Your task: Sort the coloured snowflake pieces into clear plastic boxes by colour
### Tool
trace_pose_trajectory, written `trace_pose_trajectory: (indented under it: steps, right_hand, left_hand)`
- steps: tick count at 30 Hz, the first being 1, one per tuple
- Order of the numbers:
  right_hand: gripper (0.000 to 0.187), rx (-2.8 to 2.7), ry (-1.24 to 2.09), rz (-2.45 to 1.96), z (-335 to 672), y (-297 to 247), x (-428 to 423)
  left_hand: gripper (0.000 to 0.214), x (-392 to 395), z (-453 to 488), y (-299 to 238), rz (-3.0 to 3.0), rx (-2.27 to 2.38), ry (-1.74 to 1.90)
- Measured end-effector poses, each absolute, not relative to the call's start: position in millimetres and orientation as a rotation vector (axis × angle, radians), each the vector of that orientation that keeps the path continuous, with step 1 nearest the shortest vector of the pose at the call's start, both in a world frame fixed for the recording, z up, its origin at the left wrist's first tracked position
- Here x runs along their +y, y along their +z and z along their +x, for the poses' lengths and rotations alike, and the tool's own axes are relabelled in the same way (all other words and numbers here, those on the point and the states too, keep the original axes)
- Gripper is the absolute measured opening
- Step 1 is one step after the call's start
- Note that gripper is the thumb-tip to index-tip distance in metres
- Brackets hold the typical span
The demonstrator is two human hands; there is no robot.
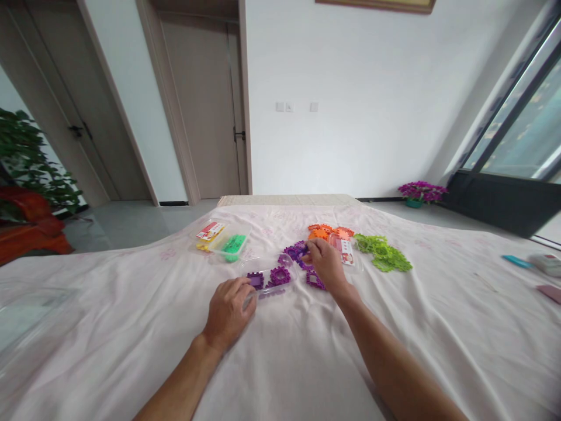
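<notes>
My left hand (228, 313) rests on the cloth with its fingers curled around the near left edge of a clear plastic box (268, 279) that holds a few purple toy pieces (280, 275). My right hand (324, 263) is further right, its fingers pinched on a purple piece at the loose purple pile (294, 251). One more purple piece (314, 280) lies just under that hand.
Orange pieces (326, 233) and a green pile (385, 255) lie beyond my right hand, beside a clear box with a card (347, 251). Another clear box with green pieces (231, 242) and a card stands at the left. Small items lie at the far right (532, 263).
</notes>
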State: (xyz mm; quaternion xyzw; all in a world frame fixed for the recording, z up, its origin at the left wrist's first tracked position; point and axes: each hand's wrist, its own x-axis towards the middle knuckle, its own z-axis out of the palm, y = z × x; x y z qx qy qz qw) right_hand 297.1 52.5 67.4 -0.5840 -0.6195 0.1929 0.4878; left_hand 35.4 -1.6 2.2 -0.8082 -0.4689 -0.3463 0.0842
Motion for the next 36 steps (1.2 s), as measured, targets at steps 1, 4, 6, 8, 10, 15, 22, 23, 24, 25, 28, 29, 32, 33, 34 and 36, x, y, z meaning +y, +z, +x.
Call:
trace_pose_trajectory:
  steps: [1,4,6,8,10,15,22,23,24,25,28,29,32,33,34,36]
  right_hand:
    - [0.025,-1.473,0.53,-1.379,293,69,50]
    - [0.024,-1.468,0.636,-1.301,278,71,42]
    - [0.023,-1.548,0.618,-1.31,268,70,36]
    - [0.025,-1.686,0.512,-1.373,258,67,30]
    - [0.027,-1.834,0.349,-1.465,252,63,26]
    - [0.03,-2.042,0.068,-1.657,245,55,20]
    - [0.035,-2.25,0.088,-1.686,242,61,17]
    - [0.037,-2.288,0.108,-1.666,243,63,17]
    - [0.039,-2.318,0.118,-1.641,244,65,17]
    - [0.04,-2.343,0.12,-1.613,246,68,18]
    - [0.042,-2.398,0.094,-1.552,254,72,21]
    - [0.042,-2.412,0.094,-1.534,257,73,22]
    - [0.043,-2.474,0.14,-1.459,261,73,24]
    - [0.044,-2.5,0.159,-1.433,261,73,24]
    - [0.046,-2.529,0.171,-1.41,261,72,24]
    - [0.05,-2.573,0.175,-1.388,258,70,23]
  left_hand:
    - [0.009,-2,37,2,-2.42,-1.385,-1.031]
    - [0.009,-2,39,1,-2.442,-1.345,-1.028]
    - [0.008,-2,40,0,-2.45,-1.329,-1.033]
    - [0.008,-3,41,0,-2.452,-1.328,-1.032]
    - [0.008,-4,41,1,-2.452,-1.332,-1.024]
    - [0.01,-6,41,4,-2.459,-1.35,-0.999]
    - [0.011,-5,41,5,-2.459,-1.338,-1.005]
    - [0.011,-5,41,5,-2.458,-1.343,-1.003]
    - [0.011,-5,41,5,-2.458,-1.346,-0.998]
    - [0.011,-5,41,5,-2.46,-1.347,-0.994]
    - [0.011,-5,41,4,-2.464,-1.346,-0.99]
    - [0.01,-5,40,3,-2.465,-1.346,-0.992]
    - [0.01,-4,40,3,-2.469,-1.346,-0.998]
    - [0.01,-4,40,2,-2.471,-1.345,-0.998]
    - [0.01,-4,40,2,-2.472,-1.344,-0.997]
    - [0.01,-4,40,2,-2.47,-1.344,-0.998]
